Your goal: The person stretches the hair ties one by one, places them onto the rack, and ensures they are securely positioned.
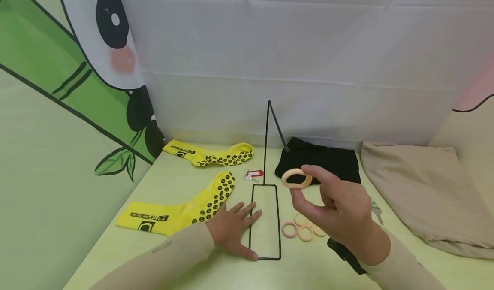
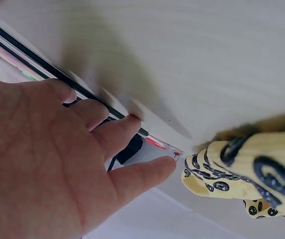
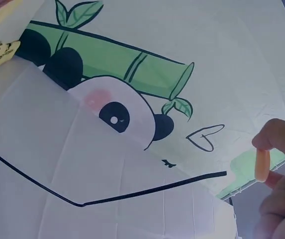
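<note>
So the right hand [image 1: 341,208] has a pale orange ring [image 1: 285,179] pinched between thumb and forefinger, held up in the air to the right of the upright of a thin black wire stand [image 1: 266,148]. Ring's smooth and chunky, and the right wrist view has it apart from the wire's free tip. The stand is a rectangular base plus one upright that bends sharply down at the top.

Left hand [image 1: 233,228] is flat with fingers spread, resting across the base's left bar, thumb at the near corner. It isn't gripping anything.

Right of the base there's a little cluster of rings [image 1: 306,240], mostly pale orange, one pinkish. Two stretchy yellow socks [image 1: 189,210] lie on the left of the tabletop [image 1: 231,277], soles covered in round black dots, and the near one reads "TAPEDESIGN". Behind the base sits a red-edged key tag [image 1: 255,173]. Folded black fabric [image 1: 324,159] and wrinkly beige cloth [image 1: 420,191] at the back right; can't tell if either's a bag.
</note>
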`<move>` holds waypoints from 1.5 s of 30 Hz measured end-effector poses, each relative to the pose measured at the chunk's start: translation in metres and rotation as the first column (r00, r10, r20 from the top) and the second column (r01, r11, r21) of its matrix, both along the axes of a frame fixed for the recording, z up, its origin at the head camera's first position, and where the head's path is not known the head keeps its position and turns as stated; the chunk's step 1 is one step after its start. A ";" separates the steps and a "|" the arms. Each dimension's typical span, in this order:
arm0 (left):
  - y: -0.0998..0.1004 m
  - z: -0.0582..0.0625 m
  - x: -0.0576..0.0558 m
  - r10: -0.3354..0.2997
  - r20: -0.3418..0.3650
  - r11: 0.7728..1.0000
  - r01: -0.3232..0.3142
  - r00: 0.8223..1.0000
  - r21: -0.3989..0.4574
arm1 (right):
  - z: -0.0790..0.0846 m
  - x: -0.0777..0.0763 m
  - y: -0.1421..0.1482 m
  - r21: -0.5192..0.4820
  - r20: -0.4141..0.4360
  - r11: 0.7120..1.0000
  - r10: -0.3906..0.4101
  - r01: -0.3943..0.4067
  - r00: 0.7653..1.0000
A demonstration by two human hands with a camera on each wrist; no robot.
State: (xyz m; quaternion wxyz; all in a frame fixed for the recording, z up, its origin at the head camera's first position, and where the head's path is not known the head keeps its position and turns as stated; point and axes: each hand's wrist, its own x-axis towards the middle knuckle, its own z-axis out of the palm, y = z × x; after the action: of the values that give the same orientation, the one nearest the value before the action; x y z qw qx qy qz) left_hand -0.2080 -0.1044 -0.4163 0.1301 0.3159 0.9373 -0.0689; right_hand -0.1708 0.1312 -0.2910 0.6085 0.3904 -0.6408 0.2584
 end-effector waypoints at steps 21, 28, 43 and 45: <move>0.004 -0.001 -0.001 0.021 0.009 0.999 -0.020 1.000 -0.041 | 0.027 -0.062 -0.025 0.167 0.155 0.914 -0.395 0.370 0.905; 0.006 -0.002 -0.002 0.036 0.020 0.999 -0.035 0.999 -0.040 | 0.017 -0.069 -0.018 0.179 0.241 0.904 -0.424 0.389 0.873; 0.006 -0.003 -0.004 0.040 0.007 0.999 -0.039 0.999 -0.034 | -0.031 -0.061 0.010 0.211 0.438 0.924 -0.381 0.319 0.814; 0.006 -0.005 -0.005 0.036 0.004 0.999 -0.036 0.999 -0.033 | -0.041 -0.061 0.013 0.229 0.466 0.922 -0.386 0.313 0.796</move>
State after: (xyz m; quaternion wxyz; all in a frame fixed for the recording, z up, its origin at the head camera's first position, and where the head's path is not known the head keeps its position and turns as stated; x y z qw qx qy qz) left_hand -0.2132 -0.0981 -0.4216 0.1388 0.2968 0.9413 -0.0814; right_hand -0.2320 0.1440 -0.3315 0.4286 0.2259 -0.8543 0.1884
